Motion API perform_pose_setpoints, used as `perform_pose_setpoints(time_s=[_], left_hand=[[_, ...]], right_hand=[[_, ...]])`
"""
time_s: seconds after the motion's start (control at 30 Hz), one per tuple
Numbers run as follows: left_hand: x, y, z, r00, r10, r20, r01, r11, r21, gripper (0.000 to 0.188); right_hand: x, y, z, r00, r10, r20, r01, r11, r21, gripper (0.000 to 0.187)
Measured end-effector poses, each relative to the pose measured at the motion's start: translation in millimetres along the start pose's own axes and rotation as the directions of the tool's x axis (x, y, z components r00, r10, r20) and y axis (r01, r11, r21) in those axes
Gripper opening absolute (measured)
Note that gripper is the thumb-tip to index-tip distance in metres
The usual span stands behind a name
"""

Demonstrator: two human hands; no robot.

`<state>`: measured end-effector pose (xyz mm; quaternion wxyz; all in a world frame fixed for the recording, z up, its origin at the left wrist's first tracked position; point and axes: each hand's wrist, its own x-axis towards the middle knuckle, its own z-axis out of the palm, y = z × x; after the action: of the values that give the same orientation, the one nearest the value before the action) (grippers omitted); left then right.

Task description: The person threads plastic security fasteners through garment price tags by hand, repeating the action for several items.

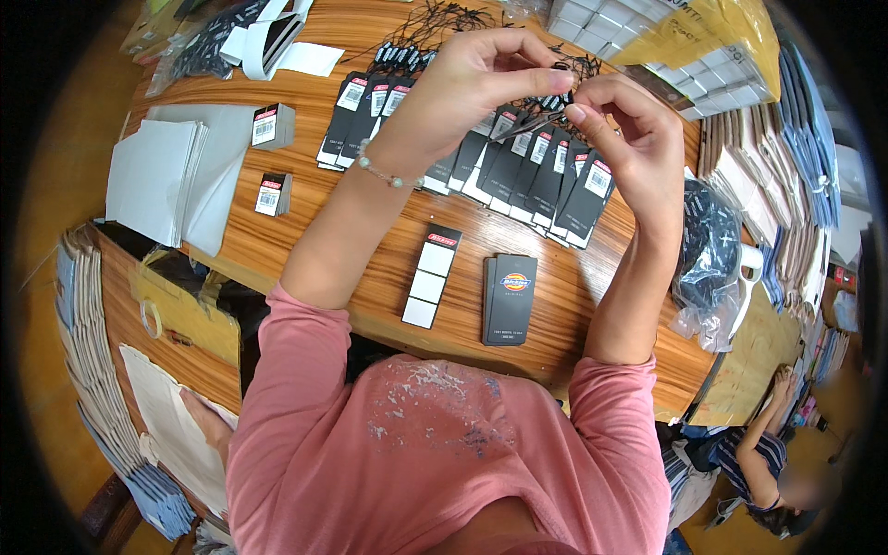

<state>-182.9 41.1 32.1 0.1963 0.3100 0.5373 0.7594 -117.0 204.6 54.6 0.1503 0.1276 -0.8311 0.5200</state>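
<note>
Over the far middle of the table, my left hand (467, 83) and my right hand (638, 134) are close together, thumbs and fingers pinched. Between their fingertips is a small piece of black cord (561, 67). A shiny pointed metal piece (525, 126) shows below my right fingertips; its kind is unclear. Under my hands lies a fanned row of dark hang tags (504, 180) with white barcode stickers, their black strings (435, 23) tangled beyond them. Nearer to me lie a small stack of dark tags (507, 301) and a strip with white label panels (430, 277).
Two small label stacks (272, 127) and white sheets (153, 176) lie at left. A carton with yellow tape (684, 46), folded garments (740, 171) and a plastic bag of dark items (708, 245) stand at right. Another person's hand (208, 421) shows lower left, a co-worker (754, 458) lower right.
</note>
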Motion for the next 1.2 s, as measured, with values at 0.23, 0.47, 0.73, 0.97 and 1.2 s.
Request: perform_pose_setpoints(time_s=[0.23,0.47,0.73,0.97,1.2], left_hand=[[0,-1,8,0.998,-0.016,-0.055,0.008,0.990,-0.143,0.014],[1,12,2,0.999,-0.032,-0.009,0.032,0.996,0.086,0.013],[-1,14,0,0.998,-0.066,0.000,0.066,0.990,0.125,0.011],[0,3,7,0.994,0.023,-0.108,-0.019,0.999,0.034,0.011],[-1,1,10,0.989,0.023,-0.149,-0.035,0.996,-0.084,0.009]], right_hand=[[0,2,9,0.978,0.097,-0.183,-0.033,0.945,0.325,0.008],[0,7,1,0.994,-0.095,-0.058,0.097,0.994,0.041,0.009],[-1,3,1,1.000,-0.022,0.012,0.021,0.997,0.078,0.012],[0,6,10,0.996,0.021,-0.086,-0.010,0.992,0.127,0.010],[-2,1,16,0.988,0.100,-0.116,-0.075,0.977,0.199,0.006]])
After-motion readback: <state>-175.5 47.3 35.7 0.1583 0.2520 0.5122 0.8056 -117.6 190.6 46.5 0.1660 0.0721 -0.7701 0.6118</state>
